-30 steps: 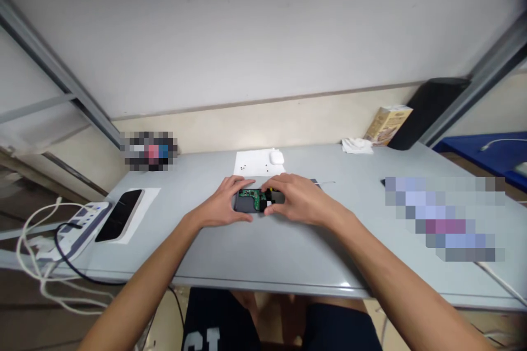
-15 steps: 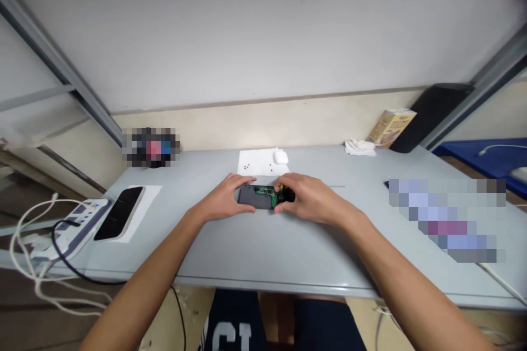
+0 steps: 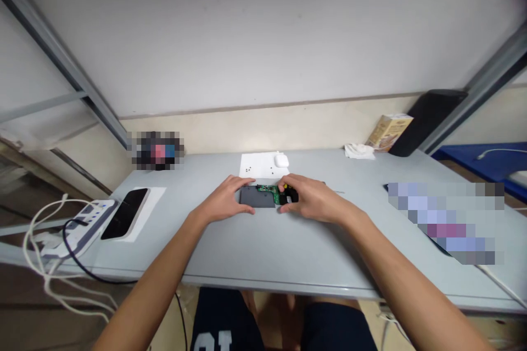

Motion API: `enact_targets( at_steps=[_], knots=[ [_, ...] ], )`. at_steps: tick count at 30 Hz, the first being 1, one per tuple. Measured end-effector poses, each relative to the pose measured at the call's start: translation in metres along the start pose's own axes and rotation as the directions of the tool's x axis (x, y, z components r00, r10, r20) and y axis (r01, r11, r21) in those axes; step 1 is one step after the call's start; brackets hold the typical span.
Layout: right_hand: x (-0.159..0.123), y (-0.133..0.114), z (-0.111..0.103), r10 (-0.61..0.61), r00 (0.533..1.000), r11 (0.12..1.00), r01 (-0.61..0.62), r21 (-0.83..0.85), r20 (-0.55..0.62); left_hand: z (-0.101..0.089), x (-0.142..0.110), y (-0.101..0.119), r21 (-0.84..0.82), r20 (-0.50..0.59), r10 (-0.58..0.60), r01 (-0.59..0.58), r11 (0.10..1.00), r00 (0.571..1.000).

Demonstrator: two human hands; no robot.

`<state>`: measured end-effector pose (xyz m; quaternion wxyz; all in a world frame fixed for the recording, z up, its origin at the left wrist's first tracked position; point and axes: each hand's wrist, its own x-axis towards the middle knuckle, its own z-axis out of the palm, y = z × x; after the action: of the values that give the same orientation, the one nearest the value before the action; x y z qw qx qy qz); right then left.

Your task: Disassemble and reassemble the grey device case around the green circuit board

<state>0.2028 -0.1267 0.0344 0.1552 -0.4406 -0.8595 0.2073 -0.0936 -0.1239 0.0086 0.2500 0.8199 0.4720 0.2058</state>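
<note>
An opened electronic device lies on the desk between my hands, with a flat dark-grey block [image 3: 257, 197] on its left and a green circuit board [image 3: 269, 189] along the top and right of that block. My left hand [image 3: 226, 197] grips the block's left end, thumb at the near edge and fingers at the far edge. At the other end, my right hand [image 3: 307, 196] closes round a black part [image 3: 288, 196] joined to the board, with a bit of yellow showing by the fingertips. My right palm hides the rest of that part.
Behind the device, white paper [image 3: 255, 162] carries several tiny dark screws and a white rounded case [image 3: 281, 160]. A phone [image 3: 125, 213] and a power strip [image 3: 84, 227] with cables lie left. At the back right are a crumpled tissue [image 3: 359, 151] and a carton [image 3: 389, 132].
My right hand has shifted slightly right with the black part and board, and more of the grey block's right edge shows. My left hand stays nearly still. The camera view has tilted a little.
</note>
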Motion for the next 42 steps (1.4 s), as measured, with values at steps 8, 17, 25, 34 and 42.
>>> enact_targets(
  at_steps=[8, 17, 25, 34, 42],
  knots=[
    [-0.001, 0.007, -0.005, 0.073, 0.997, 0.996, -0.072, -0.044, 0.018, -0.010, -0.005, -0.002, -0.004, 0.035, -0.037, 0.037, 0.999, 0.999],
    [-0.010, 0.001, -0.015, -0.084, 0.990, 0.954, 0.048, 0.295, 0.110, -0.002, -0.002, -0.005, -0.006, -0.029, -0.027, 0.027, 1.000, 0.999],
    [-0.010, -0.010, -0.006, -0.113, 0.981, 0.971, 0.076, 0.226, 0.159, -0.006, -0.001, -0.007, -0.003, -0.100, -0.010, 0.009, 1.000, 0.995],
    [-0.006, 0.037, -0.020, 0.156, 0.967, 0.986, -0.165, -0.025, -0.203, -0.003, 0.003, -0.017, 0.152, -0.105, -0.151, 0.166, 0.974, 0.983],
    [0.001, 0.052, -0.005, 0.077, 0.976, 0.997, -0.076, 0.013, -0.206, 0.000, 0.003, -0.018, 0.149, -0.122, -0.119, 0.136, 0.979, 0.985]
  ],
)
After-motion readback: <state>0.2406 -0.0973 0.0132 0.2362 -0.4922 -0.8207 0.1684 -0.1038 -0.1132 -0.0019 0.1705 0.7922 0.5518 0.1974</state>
